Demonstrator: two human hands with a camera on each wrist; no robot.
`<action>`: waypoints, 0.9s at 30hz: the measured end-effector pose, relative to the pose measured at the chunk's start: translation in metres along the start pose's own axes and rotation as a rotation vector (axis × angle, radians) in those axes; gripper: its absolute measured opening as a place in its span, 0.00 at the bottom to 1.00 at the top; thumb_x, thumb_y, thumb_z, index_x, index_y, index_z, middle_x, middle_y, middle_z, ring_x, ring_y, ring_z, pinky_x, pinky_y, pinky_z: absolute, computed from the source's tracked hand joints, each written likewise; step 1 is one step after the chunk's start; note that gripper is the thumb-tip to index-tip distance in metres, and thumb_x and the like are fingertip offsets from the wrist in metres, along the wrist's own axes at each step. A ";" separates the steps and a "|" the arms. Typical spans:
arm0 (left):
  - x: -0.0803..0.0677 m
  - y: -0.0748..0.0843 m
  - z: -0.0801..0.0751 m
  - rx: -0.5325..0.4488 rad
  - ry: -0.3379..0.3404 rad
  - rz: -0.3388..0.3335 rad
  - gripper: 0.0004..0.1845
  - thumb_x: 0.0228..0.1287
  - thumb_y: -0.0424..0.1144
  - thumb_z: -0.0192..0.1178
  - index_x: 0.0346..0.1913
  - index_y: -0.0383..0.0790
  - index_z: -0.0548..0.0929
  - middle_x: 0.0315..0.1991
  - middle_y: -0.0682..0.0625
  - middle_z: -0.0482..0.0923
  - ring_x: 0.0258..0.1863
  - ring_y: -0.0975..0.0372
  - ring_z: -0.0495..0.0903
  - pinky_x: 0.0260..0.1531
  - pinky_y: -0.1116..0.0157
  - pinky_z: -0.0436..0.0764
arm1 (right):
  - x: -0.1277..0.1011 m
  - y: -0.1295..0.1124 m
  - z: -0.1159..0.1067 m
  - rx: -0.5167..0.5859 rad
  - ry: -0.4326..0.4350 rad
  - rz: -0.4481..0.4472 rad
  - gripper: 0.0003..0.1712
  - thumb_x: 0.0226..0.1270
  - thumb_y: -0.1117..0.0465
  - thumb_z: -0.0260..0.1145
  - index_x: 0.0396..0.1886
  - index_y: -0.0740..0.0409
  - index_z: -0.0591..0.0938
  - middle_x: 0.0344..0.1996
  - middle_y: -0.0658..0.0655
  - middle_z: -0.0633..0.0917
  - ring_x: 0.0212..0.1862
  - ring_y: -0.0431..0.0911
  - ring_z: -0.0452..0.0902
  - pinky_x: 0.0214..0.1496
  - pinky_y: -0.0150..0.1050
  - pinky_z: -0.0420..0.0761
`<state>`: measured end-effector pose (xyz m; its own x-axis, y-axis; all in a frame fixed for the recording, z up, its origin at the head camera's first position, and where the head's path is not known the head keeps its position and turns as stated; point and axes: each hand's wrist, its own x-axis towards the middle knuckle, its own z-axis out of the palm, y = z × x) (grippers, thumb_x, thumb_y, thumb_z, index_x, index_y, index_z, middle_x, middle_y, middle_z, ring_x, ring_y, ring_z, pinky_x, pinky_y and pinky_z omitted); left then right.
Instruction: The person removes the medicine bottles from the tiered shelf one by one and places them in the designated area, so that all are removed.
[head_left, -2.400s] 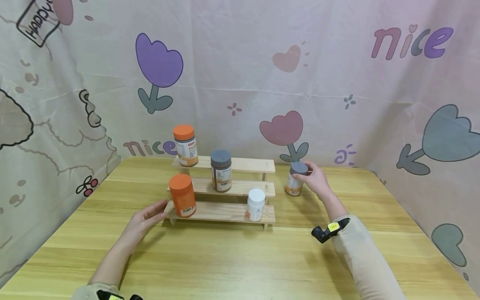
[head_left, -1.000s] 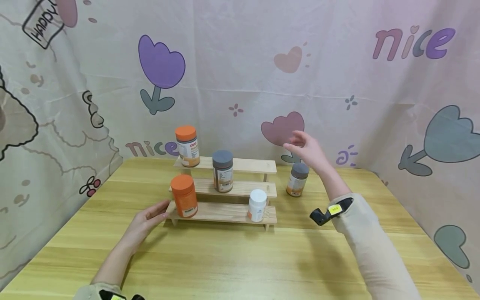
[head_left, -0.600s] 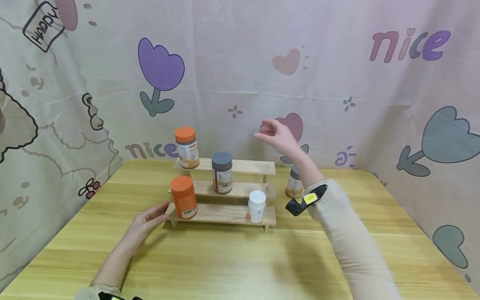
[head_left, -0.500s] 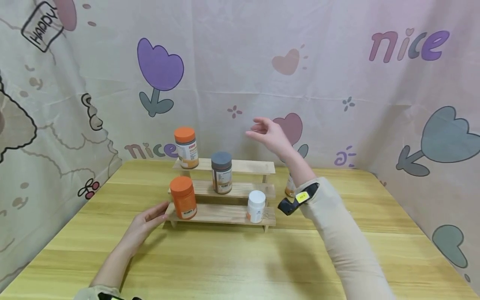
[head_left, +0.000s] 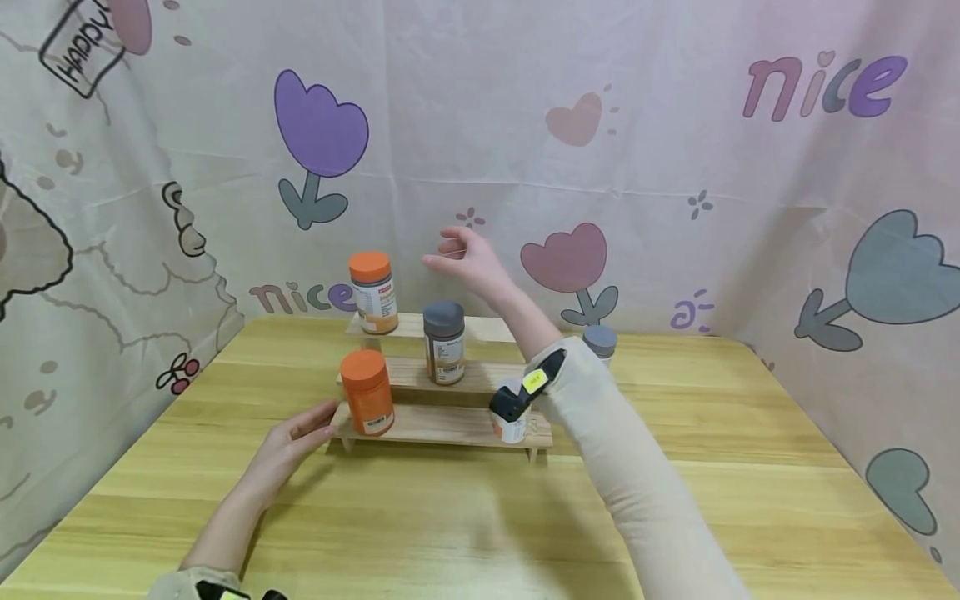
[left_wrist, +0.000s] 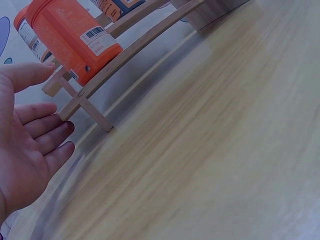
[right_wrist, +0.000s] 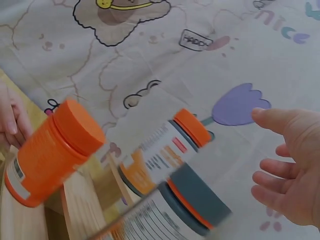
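A three-tier wooden rack [head_left: 442,423] stands on the table, bearing several lidded supplement bottles. My left hand [head_left: 288,446] rests at the left end of its lowest shelf, fingertips right at the board's end. My right hand [head_left: 472,262] is in the air above the top shelf, fingers loosely bent and nothing in them. Just left of it stands a white-labelled bottle with an orange lid [head_left: 372,296]; below is a dark grey-lidded bottle [head_left: 444,346] on the middle shelf. An all-orange bottle [head_left: 367,396] sits on the lowest shelf, left.
A small white bottle [head_left: 512,429] on the lowest shelf, right, is partly hidden behind the right wrist's camera. Behind the right sleeve, another grey-lidded bottle [head_left: 600,340] stands on the table right of the rack. A printed cloth [head_left: 465,100] hangs behind the table [head_left: 420,517].
My right hand has let go of the grey-lidded bottle right of the rack, risen, and moved left over the top shelf. The left hand has stayed at the rack's end.
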<state>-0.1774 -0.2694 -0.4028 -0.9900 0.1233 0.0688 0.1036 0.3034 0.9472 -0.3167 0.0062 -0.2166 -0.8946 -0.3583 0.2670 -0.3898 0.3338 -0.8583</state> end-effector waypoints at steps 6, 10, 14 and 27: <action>0.000 -0.001 -0.001 0.006 0.003 0.007 0.31 0.70 0.41 0.51 0.69 0.27 0.57 0.69 0.35 0.56 0.67 0.45 0.55 0.48 0.83 0.65 | 0.009 -0.011 0.024 -0.067 -0.027 0.005 0.38 0.60 0.50 0.67 0.67 0.56 0.66 0.57 0.58 0.76 0.58 0.47 0.70 0.58 0.39 0.73; 0.000 -0.002 -0.001 0.004 0.005 0.017 0.31 0.70 0.40 0.51 0.69 0.27 0.57 0.69 0.34 0.56 0.66 0.50 0.58 0.48 0.83 0.65 | 0.015 -0.017 0.038 -0.145 -0.051 0.006 0.37 0.61 0.48 0.66 0.67 0.55 0.66 0.57 0.56 0.75 0.58 0.46 0.70 0.57 0.38 0.73; 0.000 -0.004 0.001 -0.006 0.002 0.040 0.30 0.70 0.40 0.51 0.68 0.26 0.58 0.68 0.33 0.57 0.59 0.73 0.64 0.48 0.83 0.65 | 0.016 -0.023 0.049 -0.160 -0.077 0.009 0.38 0.62 0.48 0.65 0.67 0.56 0.65 0.59 0.58 0.74 0.58 0.47 0.69 0.58 0.38 0.73; 0.000 -0.004 0.000 -0.001 0.005 0.035 0.30 0.70 0.40 0.51 0.69 0.27 0.58 0.68 0.34 0.57 0.65 0.56 0.60 0.49 0.82 0.65 | 0.020 -0.020 0.078 -0.232 -0.083 -0.020 0.40 0.61 0.52 0.67 0.69 0.63 0.62 0.60 0.59 0.74 0.57 0.47 0.72 0.58 0.35 0.73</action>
<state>-0.1775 -0.2705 -0.4066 -0.9862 0.1292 0.1031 0.1378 0.2980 0.9446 -0.3099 -0.0756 -0.2285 -0.8689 -0.4343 0.2375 -0.4555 0.5138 -0.7269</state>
